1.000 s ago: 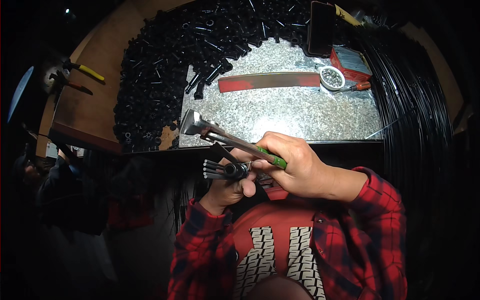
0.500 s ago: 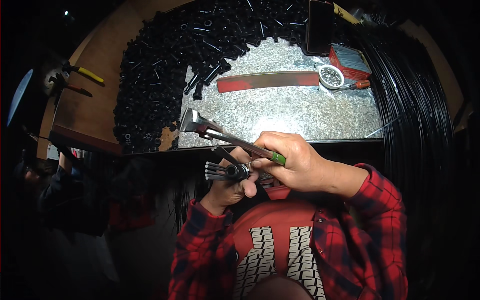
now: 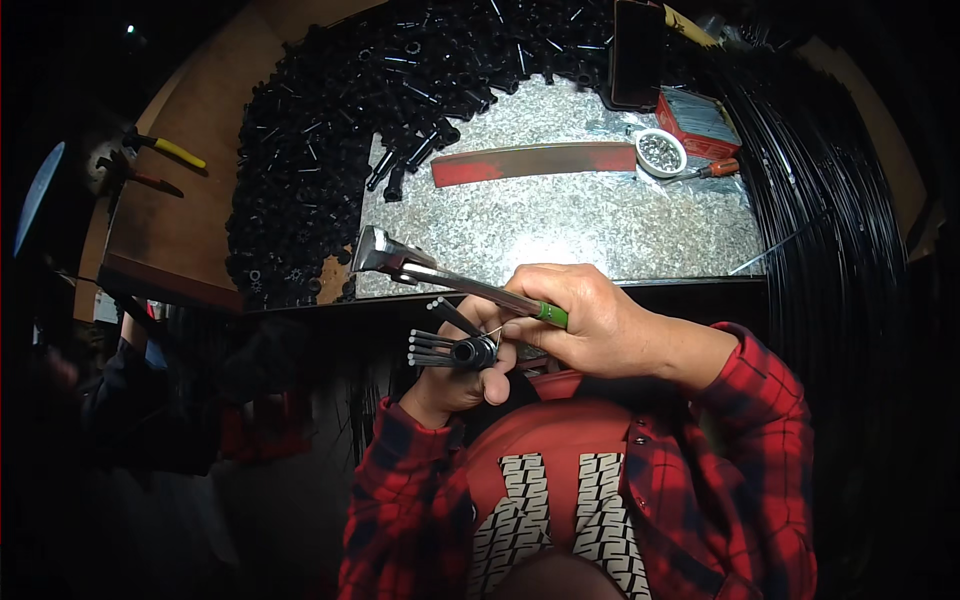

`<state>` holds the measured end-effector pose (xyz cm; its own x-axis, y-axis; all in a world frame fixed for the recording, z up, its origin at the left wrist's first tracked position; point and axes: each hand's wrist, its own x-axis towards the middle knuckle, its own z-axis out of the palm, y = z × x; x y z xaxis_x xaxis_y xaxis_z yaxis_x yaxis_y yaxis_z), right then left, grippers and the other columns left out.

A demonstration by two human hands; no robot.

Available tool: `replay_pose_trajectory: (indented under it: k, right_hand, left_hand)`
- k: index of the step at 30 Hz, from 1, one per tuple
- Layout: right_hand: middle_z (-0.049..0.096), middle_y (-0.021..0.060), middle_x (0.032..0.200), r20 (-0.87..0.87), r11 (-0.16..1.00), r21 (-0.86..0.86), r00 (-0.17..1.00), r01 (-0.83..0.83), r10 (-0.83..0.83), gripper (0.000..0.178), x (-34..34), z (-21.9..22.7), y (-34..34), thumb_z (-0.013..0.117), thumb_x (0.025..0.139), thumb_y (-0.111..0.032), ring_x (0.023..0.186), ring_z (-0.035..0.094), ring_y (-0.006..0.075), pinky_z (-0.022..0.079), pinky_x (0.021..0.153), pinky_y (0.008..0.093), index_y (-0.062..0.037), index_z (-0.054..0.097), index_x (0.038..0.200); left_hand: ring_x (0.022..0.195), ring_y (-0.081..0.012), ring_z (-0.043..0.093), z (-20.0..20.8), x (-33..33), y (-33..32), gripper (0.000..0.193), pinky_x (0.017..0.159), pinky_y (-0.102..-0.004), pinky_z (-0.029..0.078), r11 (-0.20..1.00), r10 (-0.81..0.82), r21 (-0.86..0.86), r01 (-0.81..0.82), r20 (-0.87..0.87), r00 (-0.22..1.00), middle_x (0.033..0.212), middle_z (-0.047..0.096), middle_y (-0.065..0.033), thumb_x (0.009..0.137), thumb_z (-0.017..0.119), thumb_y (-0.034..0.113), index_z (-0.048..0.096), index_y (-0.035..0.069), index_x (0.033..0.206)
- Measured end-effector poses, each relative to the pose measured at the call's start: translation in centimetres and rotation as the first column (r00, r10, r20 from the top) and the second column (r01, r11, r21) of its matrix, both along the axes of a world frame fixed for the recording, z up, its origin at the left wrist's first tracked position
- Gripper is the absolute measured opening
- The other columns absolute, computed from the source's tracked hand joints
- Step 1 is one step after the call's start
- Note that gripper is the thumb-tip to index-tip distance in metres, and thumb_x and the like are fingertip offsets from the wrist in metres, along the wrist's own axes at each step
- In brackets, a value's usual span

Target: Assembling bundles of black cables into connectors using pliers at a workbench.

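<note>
In front of my body, my left hand grips a black tubular hub by its side, the round opening turned up. Several thin black rods fan out from it to the left, with grey ends showing. My right hand is closed around the green-gripped handle of a metal hand tool. The broad steel head of this tool points left, above the rods. A fine wire runs between the hub and my right fingertips, which pinch close beside it. My left fingers behind the hub are partly hidden.
A big heap of black tubular parts covers the table's left and back. A flat red-brown bar, a white bowl of small metal bits, a screwdriver and a red box lie beyond. Long black rods hang at right; pliers at left.
The hub and rods have dropped slightly toward me, and one rod group stands a little more apart. The tool's head has shifted slightly left and nearer. Both hands keep their hold.
</note>
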<state>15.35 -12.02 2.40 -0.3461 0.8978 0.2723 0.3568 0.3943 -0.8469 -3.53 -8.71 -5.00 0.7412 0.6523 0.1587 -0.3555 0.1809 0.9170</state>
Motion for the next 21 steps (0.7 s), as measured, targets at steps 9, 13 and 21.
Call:
replay_pose_trajectory:
  k: [9, 13, 21]
  right_hand:
    - [0.06, 0.0118, 0.077, -0.095, 0.999, -0.047, 0.995, 0.013, -0.017, 0.011, -0.5, -0.4, -0.9, 0.065, 0.08, -0.001, 0.071, 0.062, 0.0262, 0.047, 0.062, 0.0338, -0.001, 0.058, 0.087]
    - [0.061, 0.0127, 0.077, -0.094, 0.999, 0.002, 0.995, 0.035, -0.035, 0.011, -0.9, -0.3, -1.3, 0.065, 0.079, 0.001, 0.074, 0.064, 0.0286, 0.049, 0.064, 0.0349, -0.0001, 0.057, 0.086]
    - [0.059, 0.0096, 0.074, -0.101, 0.99, 0.083, 0.989, 0.113, -0.104, 0.012, -1.7, -1.5, -1.4, 0.067, 0.079, -0.003, 0.065, 0.061, 0.0235, 0.046, 0.057, 0.0326, -0.0022, 0.058, 0.087]
  left_hand:
    - [0.06, -0.0046, 0.046, 1.4, 1.1, -0.1, 0.072, 0.051, -0.0182, 0.034, 0.995, 0.103, 0.002, -0.103, 0.049, 0.993, 0.074, 0.05, 0.0023, 0.06, 0.081, 0.056, 0.044, 0.008, 0.098]
    - [0.06, -0.0048, 0.046, 1.2, 0.8, -0.6, 0.069, 0.051, -0.0173, 0.036, 0.969, 0.246, -0.011, -0.246, 0.011, 0.969, 0.075, 0.051, 0.0016, 0.06, 0.081, 0.056, 0.043, 0.01, 0.094]
    - [0.067, -0.0045, 0.046, 0.8, 0.9, -0.7, 0.065, 0.055, -0.0179, 0.036, 0.914, 0.394, 0.113, -0.39, -0.013, 0.919, 0.078, 0.05, 0.0035, 0.065, 0.076, 0.059, 0.048, 0.007, 0.092]
